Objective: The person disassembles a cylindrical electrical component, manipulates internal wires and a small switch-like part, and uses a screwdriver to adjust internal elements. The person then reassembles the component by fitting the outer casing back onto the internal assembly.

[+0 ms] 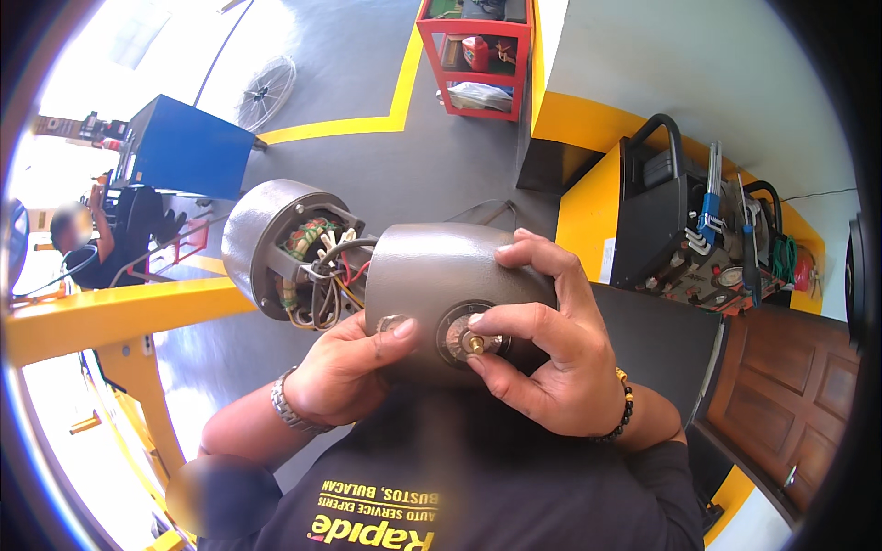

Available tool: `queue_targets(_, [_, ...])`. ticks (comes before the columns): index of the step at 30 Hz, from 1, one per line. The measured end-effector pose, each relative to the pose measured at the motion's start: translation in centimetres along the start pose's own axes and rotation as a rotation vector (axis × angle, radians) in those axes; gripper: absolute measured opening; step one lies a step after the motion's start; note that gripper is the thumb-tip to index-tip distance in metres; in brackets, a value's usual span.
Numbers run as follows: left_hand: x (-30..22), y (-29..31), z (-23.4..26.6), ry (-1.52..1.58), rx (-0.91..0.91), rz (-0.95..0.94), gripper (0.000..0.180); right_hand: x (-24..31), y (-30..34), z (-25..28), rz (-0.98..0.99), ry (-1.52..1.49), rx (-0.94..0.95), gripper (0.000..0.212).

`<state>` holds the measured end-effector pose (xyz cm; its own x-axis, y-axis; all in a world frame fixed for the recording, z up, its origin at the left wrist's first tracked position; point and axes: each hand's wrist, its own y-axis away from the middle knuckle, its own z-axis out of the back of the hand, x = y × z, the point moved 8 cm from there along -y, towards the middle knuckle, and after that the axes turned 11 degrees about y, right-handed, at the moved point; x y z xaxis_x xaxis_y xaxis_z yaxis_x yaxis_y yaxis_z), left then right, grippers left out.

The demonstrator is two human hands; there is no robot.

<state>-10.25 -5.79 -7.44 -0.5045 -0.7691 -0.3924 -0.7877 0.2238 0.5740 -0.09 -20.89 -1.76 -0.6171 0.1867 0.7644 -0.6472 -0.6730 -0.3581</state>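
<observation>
A: Start with the containers. What do you see?

B: At the top centre of the frame stands your red metal shelf rack, open at the front. On it sit a small red canister and, one shelf lower, a crumpled pale bag. At the right, a black open tool case rests on the yellow bench; blue-handled hex keys stand upright in it, and gauges and fittings lie along its lower edge, too small to tell apart.

A: And the piece you're holding?

B: It's a grey rounded metal motor end cover, in the middle of the frame, close to your chest. A round recess in its face holds a small brass-coloured shaft tip. Your left hand grips the cover's lower left edge, thumb pressed flat on the face. Your right hand wraps over the cover's right side, fingers across its top, thumb and forefinger closed together around the brass tip. Just behind, at the left, the grey cylindrical motor housing shows its open end, with copper windings and loose white, black, red and yellow wires running towards the cover.

A: Anything you can't make out?

B: The cover's lower edge is hidden behind your hands and dark shirt. The housing's far end is turned away. At the far left a seated person is blurred, and a brown wooden door is cut off by the rim at the lower right.
</observation>
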Motion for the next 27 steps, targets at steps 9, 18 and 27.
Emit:
queue_targets(9, [-0.1,0.0,0.1,0.011,-0.029,0.014,0.042,-0.1,0.1,-0.2,0.048,-0.044,-0.052,0.032])
queue_targets(18, [-0.5,0.1,0.3,-0.001,-0.046,-0.004,0.047,-1.9,2.0,1.2,-0.017,-0.330,-0.202,0.035])
queue_targets(27, [-1.1,0.7,1.0,-0.072,-0.097,-0.224,0.048,-15.9,11.6,13.4,-0.354,0.260,-1.005,0.017])
